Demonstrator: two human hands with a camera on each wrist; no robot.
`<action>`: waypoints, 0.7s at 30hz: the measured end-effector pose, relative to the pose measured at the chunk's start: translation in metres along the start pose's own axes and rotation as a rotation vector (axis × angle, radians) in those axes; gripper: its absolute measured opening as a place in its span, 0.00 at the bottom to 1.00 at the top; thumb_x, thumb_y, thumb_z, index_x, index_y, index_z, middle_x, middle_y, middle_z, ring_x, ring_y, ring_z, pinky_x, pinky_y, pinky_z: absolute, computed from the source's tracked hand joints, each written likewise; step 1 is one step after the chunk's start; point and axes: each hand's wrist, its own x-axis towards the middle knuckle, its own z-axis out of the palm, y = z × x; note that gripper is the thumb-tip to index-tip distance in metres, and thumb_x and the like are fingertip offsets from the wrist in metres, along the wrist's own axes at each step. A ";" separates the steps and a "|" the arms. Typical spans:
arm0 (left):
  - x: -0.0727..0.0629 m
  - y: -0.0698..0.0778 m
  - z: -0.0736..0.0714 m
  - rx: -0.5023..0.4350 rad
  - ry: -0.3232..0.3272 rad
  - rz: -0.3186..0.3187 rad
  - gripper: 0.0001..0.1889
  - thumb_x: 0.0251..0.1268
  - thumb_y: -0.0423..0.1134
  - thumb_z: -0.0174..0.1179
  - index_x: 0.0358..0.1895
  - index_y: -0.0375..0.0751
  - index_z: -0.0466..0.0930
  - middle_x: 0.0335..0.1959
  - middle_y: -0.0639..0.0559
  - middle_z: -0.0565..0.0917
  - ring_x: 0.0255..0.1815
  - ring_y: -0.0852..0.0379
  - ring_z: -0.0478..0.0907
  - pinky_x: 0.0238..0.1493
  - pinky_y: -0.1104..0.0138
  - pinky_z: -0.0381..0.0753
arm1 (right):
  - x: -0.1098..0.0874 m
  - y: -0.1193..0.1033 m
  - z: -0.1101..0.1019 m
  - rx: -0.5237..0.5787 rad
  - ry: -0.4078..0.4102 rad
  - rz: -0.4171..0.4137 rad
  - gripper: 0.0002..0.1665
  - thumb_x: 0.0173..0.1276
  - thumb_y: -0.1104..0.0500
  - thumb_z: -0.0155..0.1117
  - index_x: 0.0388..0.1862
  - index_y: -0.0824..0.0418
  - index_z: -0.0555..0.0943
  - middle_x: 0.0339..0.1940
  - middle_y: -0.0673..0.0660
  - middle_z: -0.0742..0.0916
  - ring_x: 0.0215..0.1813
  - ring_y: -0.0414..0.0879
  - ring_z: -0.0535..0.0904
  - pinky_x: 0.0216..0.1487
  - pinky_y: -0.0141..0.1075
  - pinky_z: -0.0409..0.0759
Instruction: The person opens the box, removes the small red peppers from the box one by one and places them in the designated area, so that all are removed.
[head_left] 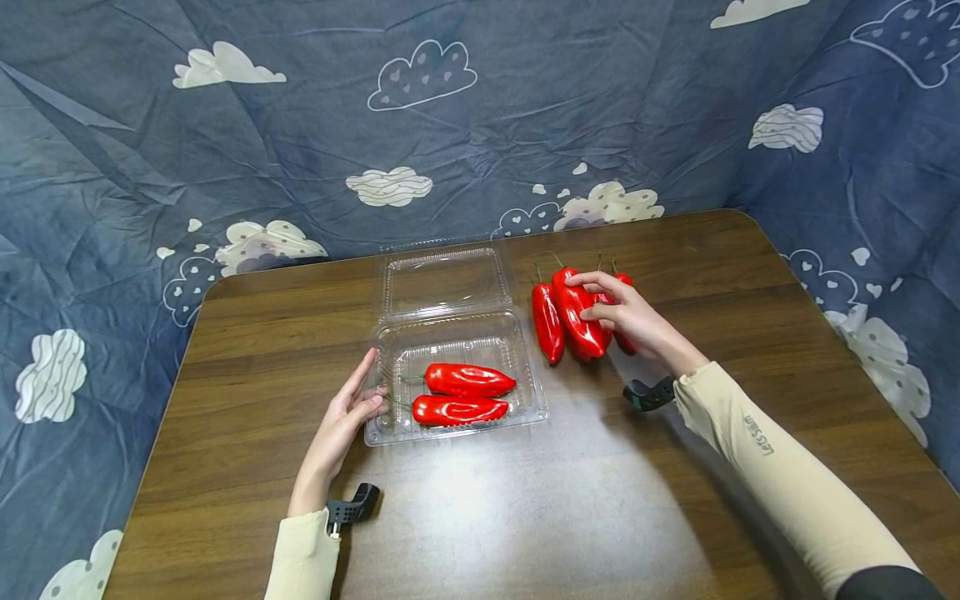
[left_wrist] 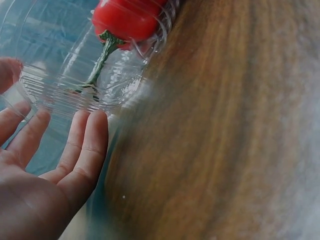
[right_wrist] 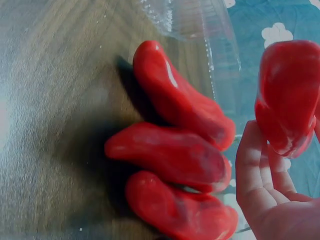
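Note:
A clear plastic clamshell box [head_left: 390, 350] lies open on the wooden table [head_left: 525, 517], its lid [head_left: 446, 279] folded back. Two red peppers [head_left: 468, 380] [head_left: 457, 410] lie inside, and one stem end [left_wrist: 125, 20] shows through the wall in the left wrist view. My left hand [head_left: 367, 387] [left_wrist: 55, 160] rests with straight fingers against the box's left side. Right of the box lies a small pile of red peppers [head_left: 547, 325] [right_wrist: 172, 155]. My right hand [head_left: 626, 312] grips one red pepper [head_left: 579, 321] [right_wrist: 285, 95] from that pile between fingers and thumb.
A blue cloth with white clouds [head_left: 480, 125] hangs behind and around the table. Black wrist mounts [head_left: 352, 506] [head_left: 648, 393] sit by each sleeve. The table's edges run close on the left and right.

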 end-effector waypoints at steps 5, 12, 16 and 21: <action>0.000 0.001 0.000 -0.002 0.001 0.003 0.35 0.69 0.27 0.48 0.77 0.42 0.47 0.77 0.47 0.47 0.61 0.39 0.65 0.53 0.67 0.76 | -0.001 0.002 -0.005 0.007 0.028 0.000 0.25 0.66 0.70 0.53 0.62 0.61 0.69 0.62 0.64 0.68 0.54 0.53 0.69 0.43 0.34 0.79; 0.000 0.000 0.000 0.001 0.001 0.003 0.35 0.68 0.27 0.48 0.77 0.43 0.46 0.77 0.48 0.47 0.61 0.38 0.64 0.53 0.66 0.76 | -0.005 0.003 -0.013 -0.002 0.064 0.000 0.25 0.67 0.68 0.53 0.63 0.57 0.70 0.61 0.62 0.68 0.55 0.52 0.68 0.45 0.34 0.79; 0.000 -0.001 0.000 -0.001 0.002 0.006 0.35 0.68 0.27 0.48 0.77 0.42 0.46 0.77 0.47 0.47 0.61 0.40 0.65 0.53 0.67 0.76 | -0.007 0.004 -0.018 0.003 0.076 -0.005 0.25 0.68 0.68 0.53 0.64 0.57 0.70 0.60 0.61 0.68 0.54 0.51 0.68 0.43 0.33 0.79; 0.000 0.000 -0.001 0.003 0.004 0.012 0.35 0.69 0.27 0.48 0.76 0.41 0.47 0.77 0.45 0.47 0.60 0.44 0.67 0.53 0.67 0.76 | -0.010 0.006 -0.023 0.018 0.093 -0.005 0.25 0.68 0.68 0.52 0.64 0.57 0.70 0.58 0.59 0.69 0.51 0.49 0.70 0.40 0.32 0.80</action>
